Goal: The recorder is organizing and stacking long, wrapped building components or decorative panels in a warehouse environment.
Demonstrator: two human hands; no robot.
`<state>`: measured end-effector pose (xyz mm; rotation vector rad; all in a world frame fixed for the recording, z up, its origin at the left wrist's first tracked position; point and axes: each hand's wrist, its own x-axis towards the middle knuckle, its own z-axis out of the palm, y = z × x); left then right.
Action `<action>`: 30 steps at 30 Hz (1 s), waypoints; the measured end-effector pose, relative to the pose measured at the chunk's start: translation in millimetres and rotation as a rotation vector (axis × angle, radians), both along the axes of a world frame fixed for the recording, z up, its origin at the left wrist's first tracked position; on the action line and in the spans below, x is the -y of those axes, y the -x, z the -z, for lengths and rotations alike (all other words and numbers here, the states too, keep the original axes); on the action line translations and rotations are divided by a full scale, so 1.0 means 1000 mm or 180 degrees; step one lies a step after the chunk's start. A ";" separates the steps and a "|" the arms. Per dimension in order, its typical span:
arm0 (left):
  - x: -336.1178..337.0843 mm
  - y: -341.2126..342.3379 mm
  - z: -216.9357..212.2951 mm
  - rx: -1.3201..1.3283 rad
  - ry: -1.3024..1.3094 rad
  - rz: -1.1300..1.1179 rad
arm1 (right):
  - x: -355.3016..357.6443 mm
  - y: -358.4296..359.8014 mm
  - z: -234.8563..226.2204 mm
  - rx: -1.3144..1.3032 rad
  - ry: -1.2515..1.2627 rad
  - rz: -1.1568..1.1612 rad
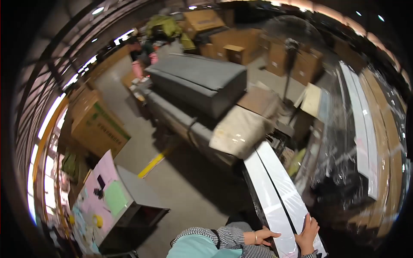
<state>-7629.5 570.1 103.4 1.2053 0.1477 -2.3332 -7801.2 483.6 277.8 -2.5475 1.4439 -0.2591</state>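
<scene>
Left hand [263, 236]: flat, fingers spread, resting on the near end of the left long white glossy panel [269, 193].
Right hand [308, 234]: open, fingers pressed on the right long white panel [284, 180].
Panels: side by side, touching, running away toward the grey upholstered sofa [195, 81].

Open floor left, clutter right

Bare floor [189, 185] left of the white panels [275, 189]; plastic-wrapped boards [370, 142] crowd their right, a padded bundle [241, 129] blocks the far end.

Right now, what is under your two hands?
Both the left hand and right hand rest on two long white panels lying side by side. Whatever supports the panels is hidden.
</scene>
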 end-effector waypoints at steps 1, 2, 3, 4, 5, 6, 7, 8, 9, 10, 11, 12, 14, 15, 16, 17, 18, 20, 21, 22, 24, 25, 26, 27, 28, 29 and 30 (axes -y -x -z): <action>0.010 -0.009 -0.003 -0.0033 -0.0026 -0.0081 | 0.008 -0.008 0.001 0.0041 -0.0027 0.0015; 0.019 -0.019 -0.005 -0.0077 -0.0045 -0.0146 | 0.019 -0.011 0.010 0.0089 -0.0015 -0.0103; 0.023 -0.028 -0.008 -0.0086 0.0138 -0.0136 | 0.027 -0.017 0.015 0.0042 0.0045 -0.0169; 0.025 -0.037 -0.007 -0.0092 0.0321 -0.0125 | 0.033 -0.027 0.015 -0.0006 0.0105 -0.0234; 0.031 -0.042 -0.007 -0.0133 0.0237 -0.0168 | 0.041 -0.035 0.011 -0.0060 0.0027 -0.0267; 0.038 -0.047 0.006 -0.0254 0.0124 -0.0196 | 0.049 -0.041 0.014 -0.0081 -0.0024 -0.0312; 0.047 -0.049 0.017 -0.0329 0.0097 -0.0208 | 0.057 -0.048 0.013 -0.0119 -0.0051 -0.0335; 0.057 -0.052 0.028 -0.0404 0.0063 -0.0214 | 0.065 -0.054 0.012 -0.0158 -0.0084 -0.0353; 0.066 -0.059 0.022 -0.0412 0.0100 -0.0211 | 0.077 -0.056 0.017 -0.0176 -0.0085 -0.0386; 0.072 -0.070 0.003 -0.0794 0.0078 -0.0270 | 0.084 -0.064 0.012 -0.0215 -0.0062 -0.0354; 0.081 -0.078 -0.007 -0.1175 0.0043 -0.0317 | 0.094 -0.066 0.016 -0.0236 -0.0085 -0.0317; 0.090 -0.086 -0.005 -0.1173 0.0070 -0.0330 | 0.104 -0.073 0.020 -0.0245 -0.0112 -0.0349; 0.102 -0.096 0.014 -0.0624 0.0002 -0.0321 | 0.122 -0.089 0.030 -0.0063 0.0004 -0.0561; 0.110 -0.103 0.032 -0.0468 -0.0162 -0.0333 | 0.131 -0.101 0.035 -0.0051 0.0022 -0.0668; 0.118 -0.109 0.039 -0.0466 -0.0159 -0.0324 | 0.136 -0.110 0.037 -0.0039 0.0045 -0.0675; 0.125 -0.114 0.045 -0.0406 -0.0274 -0.0403 | 0.142 -0.121 0.037 -0.0058 -0.0028 -0.0651; 0.132 -0.121 0.051 -0.0352 -0.0386 -0.0480 | 0.151 -0.129 0.044 -0.0063 -0.0024 -0.0647; 0.144 -0.135 0.055 -0.0318 -0.0549 -0.0587 | 0.166 -0.144 0.060 -0.0247 -0.0043 -0.0599; 0.150 -0.146 0.055 -0.0211 -0.0474 -0.0698 | 0.169 -0.160 0.055 -0.0255 -0.0155 -0.0617; 0.154 -0.154 0.056 -0.0099 -0.0390 -0.0820 | 0.179 -0.168 0.064 -0.0249 -0.0147 -0.0641; 0.162 -0.174 0.040 0.0123 -0.0455 -0.1170 | 0.203 -0.181 0.093 -0.0129 -0.0215 -0.0735; 0.171 -0.182 0.046 0.0271 -0.0526 -0.1218 | 0.208 -0.197 0.085 -0.0273 -0.0324 -0.0731; 0.184 -0.191 0.053 0.0418 -0.0600 -0.1249 | 0.213 -0.213 0.076 -0.0364 -0.0206 -0.0682; 0.193 -0.199 0.057 0.0299 -0.0314 -0.1561 | 0.219 -0.227 0.069 -0.0250 0.0197 -0.0749; 0.202 -0.209 0.062 0.0180 -0.0022 -0.1846 | 0.223 -0.241 0.058 -0.0138 0.0601 -0.0790; 0.218 -0.220 0.073 0.0310 0.0132 -0.2382 | 0.224 -0.259 0.041 0.0242 0.0870 -0.0801; 0.231 -0.223 0.082 0.0423 0.0294 -0.2839 | 0.225 -0.272 0.020 0.0594 0.1151 -0.0734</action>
